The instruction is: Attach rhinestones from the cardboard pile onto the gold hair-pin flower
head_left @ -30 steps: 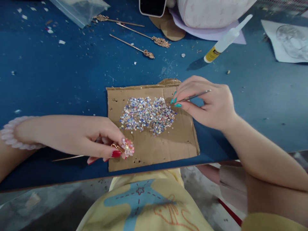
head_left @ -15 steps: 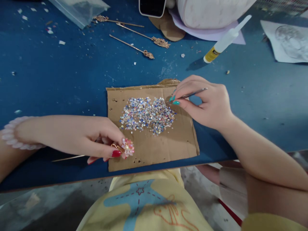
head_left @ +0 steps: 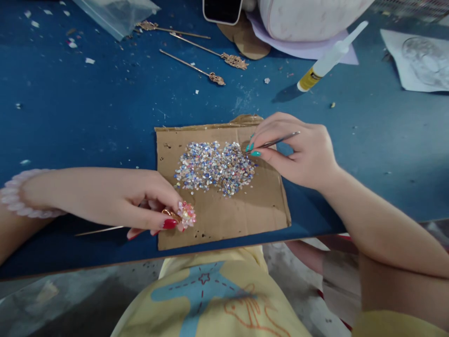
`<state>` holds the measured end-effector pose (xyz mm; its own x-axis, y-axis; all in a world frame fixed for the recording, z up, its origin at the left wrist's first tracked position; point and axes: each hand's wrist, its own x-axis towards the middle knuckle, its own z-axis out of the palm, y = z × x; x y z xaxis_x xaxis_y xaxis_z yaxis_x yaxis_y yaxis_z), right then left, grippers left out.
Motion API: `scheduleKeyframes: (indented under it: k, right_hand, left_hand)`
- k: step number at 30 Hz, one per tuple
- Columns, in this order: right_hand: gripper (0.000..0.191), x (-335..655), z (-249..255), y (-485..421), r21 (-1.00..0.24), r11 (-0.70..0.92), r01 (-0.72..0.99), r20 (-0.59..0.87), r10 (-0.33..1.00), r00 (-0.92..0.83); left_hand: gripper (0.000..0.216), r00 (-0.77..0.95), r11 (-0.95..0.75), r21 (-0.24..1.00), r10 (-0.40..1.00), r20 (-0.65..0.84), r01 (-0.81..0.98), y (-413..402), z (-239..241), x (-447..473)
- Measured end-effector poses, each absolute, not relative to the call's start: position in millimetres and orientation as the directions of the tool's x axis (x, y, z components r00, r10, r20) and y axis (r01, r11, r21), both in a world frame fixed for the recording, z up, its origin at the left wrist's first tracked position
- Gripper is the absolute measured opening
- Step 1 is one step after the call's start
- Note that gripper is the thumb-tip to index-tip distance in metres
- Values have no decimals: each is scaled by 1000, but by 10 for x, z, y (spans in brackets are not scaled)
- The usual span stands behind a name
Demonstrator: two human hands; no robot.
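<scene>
My left hand (head_left: 140, 199) is closed on a gold hairpin whose head is a cluster of pink and clear beads (head_left: 187, 214); its thin stem (head_left: 100, 230) sticks out behind the fingers to the left. Between the thumb and fingers of my right hand (head_left: 294, 147) is a pair of metal tweezers (head_left: 280, 140). The tweezers' tips are at the right upper edge of a spread of small rhinestones (head_left: 213, 166), blue, clear and pinkish. Whether a stone is between the tips I cannot tell. The rhinestones lie on a piece of cardboard (head_left: 252, 210).
Several gold hairpins (head_left: 201, 70) lie farther back on the blue table (head_left: 105, 103). A glue bottle (head_left: 315, 70) stands at the back right. Behind are a plastic bag (head_left: 117, 16), a phone (head_left: 222, 10), a white pouch (head_left: 305, 18) and a printed sheet (head_left: 421, 61).
My right hand and the tweezers have shifted very slightly, the tweezers' back end dipping a little. My left hand and the hairpin have stayed in place.
</scene>
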<state>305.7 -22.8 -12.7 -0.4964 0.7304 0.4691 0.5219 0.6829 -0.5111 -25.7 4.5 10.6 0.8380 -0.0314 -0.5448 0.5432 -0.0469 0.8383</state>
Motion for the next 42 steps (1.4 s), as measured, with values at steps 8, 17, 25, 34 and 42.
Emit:
scheduleKeyframes:
  k: [8,17,25,34,42]
  right_hand:
    - [12,3081,-109,-225,-468,733,494,508,680,-528]
    - [11,3101,-100,-230,-503,682,531,455,731,-508]
    - [15,3142,-72,-222,-487,704,517,488,710,-508]
    - [18,3216,-21,-185,-332,794,510,523,605,-601]
    - [17,3214,-30,-179,-363,787,500,505,617,-604]
  left_hand:
    - [27,845,-73,845,-42,-533,529,49,95,-240]
    - [22,834,-52,834,-35,-551,549,43,110,-217]
    - [22,830,-40,831,-43,-556,554,46,104,-238]
    - [19,831,-37,832,-44,-555,554,48,87,-250]
    - [20,830,-38,831,-38,-556,555,47,103,-245]
